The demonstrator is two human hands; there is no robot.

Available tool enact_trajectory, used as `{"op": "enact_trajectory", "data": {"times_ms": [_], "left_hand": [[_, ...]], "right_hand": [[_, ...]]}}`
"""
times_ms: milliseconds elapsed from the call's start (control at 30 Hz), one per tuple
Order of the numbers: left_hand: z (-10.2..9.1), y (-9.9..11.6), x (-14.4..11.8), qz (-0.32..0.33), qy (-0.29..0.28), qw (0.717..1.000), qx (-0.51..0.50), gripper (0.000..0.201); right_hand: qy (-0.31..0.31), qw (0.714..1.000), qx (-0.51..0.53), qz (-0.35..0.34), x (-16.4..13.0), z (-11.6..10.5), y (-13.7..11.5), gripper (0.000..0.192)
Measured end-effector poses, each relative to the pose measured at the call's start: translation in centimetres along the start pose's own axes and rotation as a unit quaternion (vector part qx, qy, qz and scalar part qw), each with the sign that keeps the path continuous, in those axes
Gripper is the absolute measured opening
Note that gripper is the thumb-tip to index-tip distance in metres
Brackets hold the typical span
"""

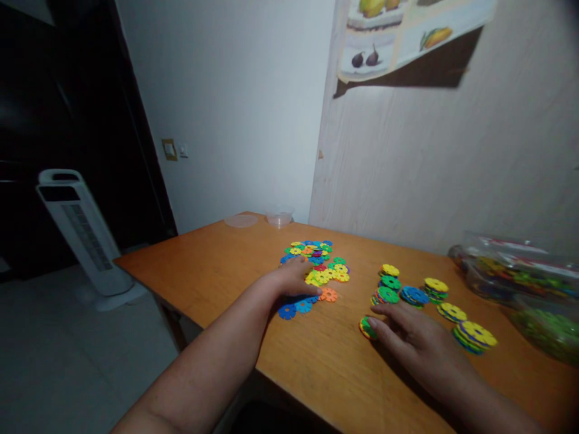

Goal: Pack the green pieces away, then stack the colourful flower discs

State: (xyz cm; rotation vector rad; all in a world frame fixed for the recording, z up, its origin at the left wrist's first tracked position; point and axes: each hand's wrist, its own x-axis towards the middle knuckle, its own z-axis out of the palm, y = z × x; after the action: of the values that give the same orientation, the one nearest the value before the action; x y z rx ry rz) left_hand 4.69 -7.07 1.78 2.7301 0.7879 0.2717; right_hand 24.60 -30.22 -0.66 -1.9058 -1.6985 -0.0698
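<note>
A loose heap of colourful flower-shaped plastic discs (316,262) lies in the middle of the wooden table (212,265). My left hand (294,278) rests on the near edge of this heap, fingers curled down onto the discs; what it grips is hidden. To the right stand several small stacks of discs (429,298), topped yellow, green and blue. My right hand (416,337) lies flat on the table, fingers spread, with its fingertips touching a small yellow-green stack (367,327) at the near left of the stacks.
A clear plastic bag (520,280) with more discs lies at the table's right. A clear lid (241,220) and small clear tub (279,217) sit at the far edge by the wall. A white tower fan (81,235) stands on the floor left.
</note>
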Motion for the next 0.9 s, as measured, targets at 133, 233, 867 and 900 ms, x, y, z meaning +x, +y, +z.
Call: {"op": "enact_trajectory", "data": {"times_ms": [133,233,867,900], "left_hand": [[1.1,1.0,0.8,0.017,0.040,0.999,-0.002,0.048],[1.3,1.3,1.3,0.026,0.038,0.998,-0.037,0.037],[0.5,3.0,0.4,-0.044,0.037,0.996,0.062,0.025],[0.6,3.3,0.5,-0.054,0.040,0.995,0.073,0.021]], "right_hand": [[0.014,1.000,0.004,-0.012,0.1,0.0,-0.2,0.036],[0.018,1.000,0.006,-0.015,0.2,-0.2,-0.1,0.037],[0.059,0.998,-0.002,-0.018,1.2,-0.1,0.9,0.035],[0.062,0.998,-0.003,-0.018,1.2,-0.2,0.9,0.035]]}}
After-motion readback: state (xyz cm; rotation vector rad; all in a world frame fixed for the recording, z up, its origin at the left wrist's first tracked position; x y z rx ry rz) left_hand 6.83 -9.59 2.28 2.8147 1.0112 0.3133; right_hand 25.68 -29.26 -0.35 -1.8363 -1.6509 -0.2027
